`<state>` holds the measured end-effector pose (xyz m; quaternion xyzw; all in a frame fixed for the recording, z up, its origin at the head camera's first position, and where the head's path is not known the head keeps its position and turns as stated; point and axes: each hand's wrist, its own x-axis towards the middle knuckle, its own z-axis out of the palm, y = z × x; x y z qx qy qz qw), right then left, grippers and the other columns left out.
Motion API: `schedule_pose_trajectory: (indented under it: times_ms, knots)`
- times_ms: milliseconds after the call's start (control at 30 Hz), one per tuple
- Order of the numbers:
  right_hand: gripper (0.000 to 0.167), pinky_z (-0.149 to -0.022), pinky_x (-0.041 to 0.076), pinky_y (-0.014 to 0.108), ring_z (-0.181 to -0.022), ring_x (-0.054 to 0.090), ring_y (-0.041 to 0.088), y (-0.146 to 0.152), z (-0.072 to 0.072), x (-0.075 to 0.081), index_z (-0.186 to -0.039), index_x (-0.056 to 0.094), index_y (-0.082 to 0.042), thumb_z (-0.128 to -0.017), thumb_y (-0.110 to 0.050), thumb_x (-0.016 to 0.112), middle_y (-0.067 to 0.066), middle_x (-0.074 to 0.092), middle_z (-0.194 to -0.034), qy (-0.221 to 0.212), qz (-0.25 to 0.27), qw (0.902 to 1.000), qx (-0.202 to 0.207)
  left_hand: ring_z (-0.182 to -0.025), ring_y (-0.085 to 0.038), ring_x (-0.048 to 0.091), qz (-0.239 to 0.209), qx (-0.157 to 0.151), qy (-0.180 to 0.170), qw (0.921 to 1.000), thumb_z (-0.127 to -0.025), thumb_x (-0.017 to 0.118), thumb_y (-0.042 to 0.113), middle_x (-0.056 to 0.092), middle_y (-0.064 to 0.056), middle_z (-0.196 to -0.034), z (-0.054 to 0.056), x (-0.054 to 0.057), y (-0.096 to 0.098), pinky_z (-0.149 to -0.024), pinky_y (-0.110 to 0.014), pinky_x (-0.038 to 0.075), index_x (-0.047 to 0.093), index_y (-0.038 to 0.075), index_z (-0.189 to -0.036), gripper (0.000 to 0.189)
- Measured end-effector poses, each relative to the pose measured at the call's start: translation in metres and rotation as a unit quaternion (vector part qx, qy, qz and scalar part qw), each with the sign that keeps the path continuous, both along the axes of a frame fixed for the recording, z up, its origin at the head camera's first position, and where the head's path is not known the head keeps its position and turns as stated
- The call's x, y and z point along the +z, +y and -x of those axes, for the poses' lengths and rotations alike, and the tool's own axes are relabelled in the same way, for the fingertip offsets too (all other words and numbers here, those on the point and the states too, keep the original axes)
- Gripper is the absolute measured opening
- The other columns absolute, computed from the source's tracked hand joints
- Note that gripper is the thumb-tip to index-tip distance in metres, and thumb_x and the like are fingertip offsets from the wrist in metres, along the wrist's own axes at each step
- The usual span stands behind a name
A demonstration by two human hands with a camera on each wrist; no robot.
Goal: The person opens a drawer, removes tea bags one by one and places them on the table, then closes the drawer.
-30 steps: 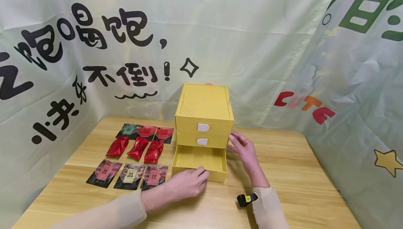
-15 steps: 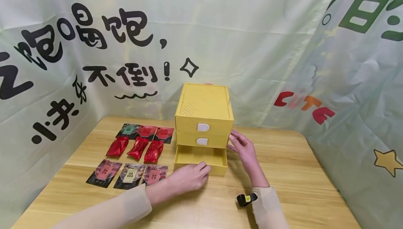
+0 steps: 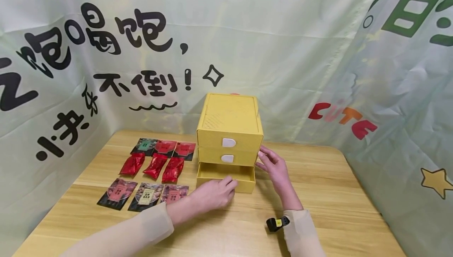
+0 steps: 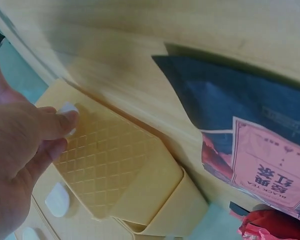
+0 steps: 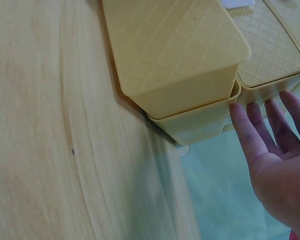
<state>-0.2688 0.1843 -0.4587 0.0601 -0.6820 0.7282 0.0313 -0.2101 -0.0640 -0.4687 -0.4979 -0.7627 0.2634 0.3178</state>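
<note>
A small yellow chest of drawers point(image 3: 231, 113) stands on the table, its bottom drawer point(image 3: 246, 186) partly out and bare inside where it shows. My left hand point(image 3: 214, 195) is at that drawer's front. In the left wrist view, thumb and fingers pinch the drawer's white pull tab point(image 4: 68, 107). The two upper drawers are closed, each with a white tab point(image 3: 228, 143). My right hand point(image 3: 275, 170) rests against the chest's right side. Its fingers point(image 5: 247, 130) are extended along the yellow wall in the right wrist view.
Left of the chest, flat dark packets point(image 3: 116, 195) lie in a front row and a back row point(image 3: 164, 147). Between them sit red foil packets point(image 3: 154, 166). A printed cloth point(image 3: 283, 52) hangs behind the table point(image 3: 318, 194). A black device point(image 3: 277, 223) is on the right wrist.
The bottom drawer has slid inward, away from me, and my left hand has moved forward with it. My right hand has stayed at the chest's side.
</note>
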Motion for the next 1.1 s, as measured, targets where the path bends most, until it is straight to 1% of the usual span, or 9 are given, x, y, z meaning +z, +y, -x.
schedule_pose_trajectory:
  times_ms: [167,367,433,567,700,833,967,1100]
  knots:
    - [0.046,-0.098,0.057,0.041,-0.117,0.063,0.005,0.0,0.0,0.0,-0.143,0.055,0.008,-0.105,-0.016,0.063,0.016,0.051,-0.153,0.001,0.0,1.0,0.001,-0.09,-0.011,0.049,-0.006,0.013,-0.009,0.9998,-0.09,0.066,0.005,0.052,-0.001,-0.107,0.004,0.002,0.001,-0.048,-0.011,0.045,0.075,0.022,-0.097,0.021]
    - [0.047,-0.098,0.058,0.038,-0.118,0.062,0.005,0.0,0.0,0.001,-0.144,0.055,0.007,-0.105,-0.018,0.063,0.016,0.051,-0.153,0.002,-0.004,1.0,0.004,-0.09,-0.012,0.049,-0.007,0.032,-0.011,0.9994,-0.087,0.066,0.0,0.051,-0.002,-0.107,0.01,0.004,0.003,-0.048,-0.011,0.044,0.076,0.02,-0.099,0.025]
    - [0.047,-0.099,0.057,0.04,-0.118,0.062,0.005,0.0,0.0,0.001,-0.144,0.055,0.007,-0.105,-0.019,0.063,0.016,0.05,-0.154,0.002,-0.004,1.0,0.005,-0.091,-0.012,0.05,-0.002,0.039,-0.015,0.9991,-0.086,0.067,-0.001,0.052,-0.002,-0.108,0.012,0.004,0.003,-0.049,-0.011,0.045,0.077,0.019,-0.101,0.027]
    - [0.047,-0.102,0.055,0.046,-0.118,0.062,0.005,0.0,0.0,0.001,-0.144,0.054,0.007,-0.105,-0.018,0.063,0.016,0.05,-0.154,-0.001,-0.003,1.0,0.005,-0.092,-0.012,0.05,0.006,0.051,-0.029,0.9983,-0.085,0.069,-0.002,0.053,-0.003,-0.111,0.015,0.005,0.004,-0.051,-0.01,0.046,0.078,0.019,-0.106,0.031]
    - [0.047,-0.105,0.052,0.05,-0.118,0.062,0.006,0.001,0.0,0.0,-0.144,0.053,0.009,-0.105,-0.016,0.063,0.017,0.048,-0.155,-0.003,0.0,1.0,0.005,-0.092,-0.013,0.051,0.0,0.053,-0.031,0.9981,-0.086,0.069,-0.001,0.054,-0.003,-0.111,0.018,0.005,0.004,-0.051,-0.01,0.045,0.078,0.019,-0.107,0.03]
    - [0.048,-0.105,0.053,0.049,-0.119,0.061,0.007,0.001,0.0,0.0,-0.144,0.053,0.009,-0.105,-0.018,0.064,0.017,0.048,-0.156,-0.003,-0.001,1.0,0.006,-0.093,-0.013,0.051,-0.003,0.053,-0.026,0.9982,-0.088,0.069,-0.001,0.054,-0.003,-0.111,0.021,0.004,0.004,-0.053,-0.01,0.045,0.078,0.018,-0.108,0.029]
    - [0.05,-0.104,0.054,0.046,-0.119,0.061,0.006,0.001,-0.001,0.001,-0.145,0.053,0.008,-0.105,-0.02,0.063,0.017,0.047,-0.156,-0.002,-0.005,1.0,0.008,-0.094,-0.014,0.051,-0.003,0.058,-0.029,0.9979,-0.088,0.07,-0.001,0.054,-0.003,-0.112,0.023,0.003,0.005,-0.055,-0.01,0.046,0.078,0.017,-0.11,0.029]
    - [0.049,-0.105,0.052,0.05,-0.119,0.062,0.005,0.001,-0.001,0.0,-0.145,0.053,0.008,-0.105,-0.02,0.064,0.016,0.048,-0.156,-0.001,-0.002,1.0,0.008,-0.092,-0.014,0.05,-0.007,0.056,-0.025,0.9981,-0.09,0.071,0.002,0.054,-0.003,-0.11,0.025,0.003,0.005,-0.055,-0.011,0.045,0.078,0.018,-0.108,0.025]
